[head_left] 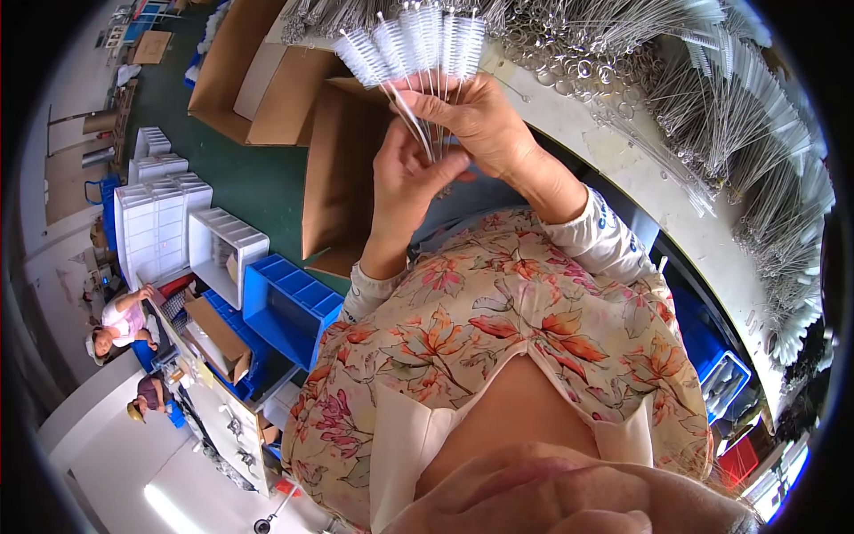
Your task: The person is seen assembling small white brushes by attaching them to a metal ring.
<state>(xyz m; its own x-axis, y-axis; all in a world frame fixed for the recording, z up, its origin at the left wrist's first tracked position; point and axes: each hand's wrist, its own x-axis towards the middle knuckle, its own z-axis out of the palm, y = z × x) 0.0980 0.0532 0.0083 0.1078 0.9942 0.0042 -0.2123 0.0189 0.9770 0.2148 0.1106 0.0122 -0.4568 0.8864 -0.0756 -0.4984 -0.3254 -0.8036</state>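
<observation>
Left hand: raised in front of the chest, fingers curled around the wire stems of the brush bundle from the left, thumb pressing toward the right hand.
Right hand: just above and right of the left hand, touching it, fingertips pinched on the same wire stems.
Brush bundle: several thin wire brushes with white bristle heads, fanned out above both hands, stems running down between the fingers.
Brush pile: many more of the same wire brushes heaped on the white table at the far right.
Cardboard boxes: open, on the green floor, far left of the hands.
Blue bin: divided, on the floor at near left, beside white crates.
Other people: two, seated at the far left edge, well apart from the hands.
</observation>
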